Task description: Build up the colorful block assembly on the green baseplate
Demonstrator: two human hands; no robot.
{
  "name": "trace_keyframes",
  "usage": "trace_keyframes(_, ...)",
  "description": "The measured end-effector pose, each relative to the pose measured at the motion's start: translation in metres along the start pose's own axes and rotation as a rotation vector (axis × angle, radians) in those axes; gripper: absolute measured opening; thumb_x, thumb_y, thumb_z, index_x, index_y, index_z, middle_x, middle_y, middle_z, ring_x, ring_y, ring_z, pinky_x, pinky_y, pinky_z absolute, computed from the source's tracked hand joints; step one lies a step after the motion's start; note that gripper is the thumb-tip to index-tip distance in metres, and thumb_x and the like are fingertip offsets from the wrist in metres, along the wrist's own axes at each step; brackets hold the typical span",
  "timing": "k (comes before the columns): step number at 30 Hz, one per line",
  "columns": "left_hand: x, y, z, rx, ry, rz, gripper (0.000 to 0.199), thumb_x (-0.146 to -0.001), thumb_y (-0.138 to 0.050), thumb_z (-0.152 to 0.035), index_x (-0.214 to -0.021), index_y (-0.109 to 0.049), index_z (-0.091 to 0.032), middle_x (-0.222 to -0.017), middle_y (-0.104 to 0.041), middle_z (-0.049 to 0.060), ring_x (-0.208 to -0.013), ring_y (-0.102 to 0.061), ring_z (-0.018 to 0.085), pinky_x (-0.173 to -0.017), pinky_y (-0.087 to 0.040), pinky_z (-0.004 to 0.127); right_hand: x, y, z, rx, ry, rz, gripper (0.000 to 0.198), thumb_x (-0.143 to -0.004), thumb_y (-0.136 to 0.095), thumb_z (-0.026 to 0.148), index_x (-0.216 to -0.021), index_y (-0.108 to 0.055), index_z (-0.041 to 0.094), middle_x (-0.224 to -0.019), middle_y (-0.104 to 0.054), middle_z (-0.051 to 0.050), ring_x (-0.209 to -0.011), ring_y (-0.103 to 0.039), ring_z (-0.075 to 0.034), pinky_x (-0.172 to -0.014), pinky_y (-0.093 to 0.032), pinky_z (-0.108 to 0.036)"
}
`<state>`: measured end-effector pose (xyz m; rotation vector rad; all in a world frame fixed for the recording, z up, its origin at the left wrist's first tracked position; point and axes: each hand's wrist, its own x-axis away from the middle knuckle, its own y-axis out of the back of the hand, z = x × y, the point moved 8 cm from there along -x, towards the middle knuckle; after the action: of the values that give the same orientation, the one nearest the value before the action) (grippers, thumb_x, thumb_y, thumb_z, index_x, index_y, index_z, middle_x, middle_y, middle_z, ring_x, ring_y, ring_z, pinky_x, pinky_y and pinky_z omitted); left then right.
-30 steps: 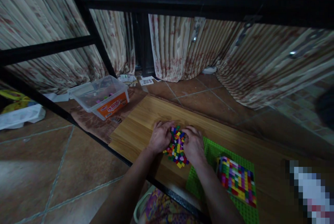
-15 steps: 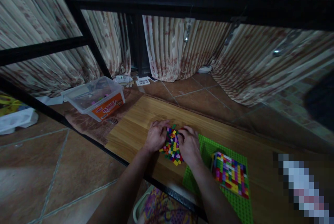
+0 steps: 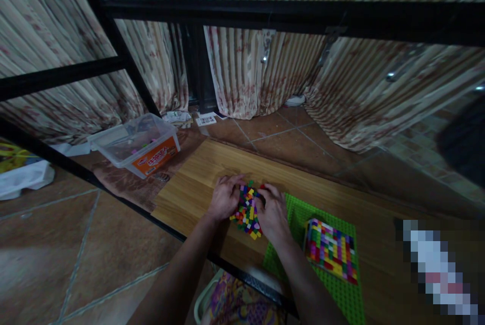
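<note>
A heap of small toy building bricks (image 3: 248, 214) in many colours lies on the wooden tabletop between my hands. My left hand (image 3: 225, 198) rests along the heap's left side, fingers loosely bent and touching its edge. On the other side, my right hand (image 3: 273, 209) curves in with a gap between thumb and fingers. A red brick is close to its fingertips; no brick is plainly gripped. Right of that hand, a green studded baseplate (image 3: 297, 209) carries a block of tightly packed bricks (image 3: 331, 249) in mixed colours. My right forearm crosses over part of the baseplate.
The wooden table (image 3: 204, 163) has a dark front edge. Beyond its left end stands a clear plastic tub (image 3: 157, 155) with an orange label and some pieces inside. Black metal bars (image 3: 265, 9) and striped curtains (image 3: 242, 72) rise behind. A pixelated patch covers the lower right.
The view has shifted slightly. Both hands stay at the sides of the brick heap, with only slight finger movement; the baseplate and packed bricks keep their places.
</note>
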<state>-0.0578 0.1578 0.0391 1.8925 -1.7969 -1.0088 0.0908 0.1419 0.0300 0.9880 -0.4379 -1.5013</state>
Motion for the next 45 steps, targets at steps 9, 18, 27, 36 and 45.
trace_keyframes(9,0.001,0.004,-0.004,0.029,-0.009,-0.030,0.037,-0.083,-0.041,-0.012,-0.108,-0.067,-0.022,-0.109,-0.071,0.003,-0.105,-0.060,0.020,-0.102,-0.042,0.044,0.000,0.003,0.000,-0.089,-0.055,0.004,0.018,-0.081,-0.057,0.025,-0.096,-0.066,0.019,-0.116,-0.057,-0.011,-0.111,-0.049,-0.025,-0.098,-0.039,-0.043)
trace_keyframes(18,0.002,0.006,0.005,0.173,0.047,-0.063,0.036,-0.083,-0.045,-0.015,-0.113,-0.064,-0.022,-0.104,-0.072,0.003,-0.105,-0.061,0.020,-0.102,-0.043,0.042,0.003,0.016,-0.001,-0.311,-0.101,-0.015,0.013,-0.080,-0.056,0.029,-0.086,-0.066,0.022,-0.093,-0.065,-0.004,-0.096,-0.057,-0.021,-0.088,-0.043,-0.037)
trace_keyframes(27,0.032,0.024,-0.020,0.485,0.098,-0.056,0.028,-0.085,-0.061,-0.038,-0.106,-0.066,-0.020,-0.102,-0.069,0.005,-0.098,-0.062,0.020,-0.090,-0.047,0.033,0.013,0.027,0.014,-0.650,-0.185,0.096,0.020,-0.081,-0.060,0.034,-0.096,-0.065,0.022,-0.087,-0.070,-0.002,-0.081,-0.065,-0.016,-0.076,-0.051,-0.030)
trace_keyframes(36,0.057,-0.001,-0.035,1.008,0.294,0.120,0.031,-0.079,-0.068,-0.044,-0.075,-0.061,-0.013,-0.067,-0.053,-0.001,-0.062,-0.047,0.008,-0.061,-0.039,0.021,0.029,0.025,0.033,-0.894,-0.169,0.243,0.022,-0.080,-0.063,0.030,-0.101,-0.062,0.022,-0.085,-0.070,-0.001,-0.078,-0.066,-0.015,-0.071,-0.053,-0.027)
trace_keyframes(45,0.054,0.003,-0.025,0.615,0.258,0.047,0.020,-0.084,-0.060,-0.036,-0.081,-0.064,-0.016,-0.070,-0.058,0.000,-0.063,-0.051,0.011,-0.061,-0.040,0.022,0.039,0.034,0.005,-0.805,-0.284,0.094,0.026,-0.082,-0.060,0.035,-0.103,-0.066,0.021,-0.101,-0.071,-0.006,-0.089,-0.066,-0.017,-0.078,-0.054,-0.030)
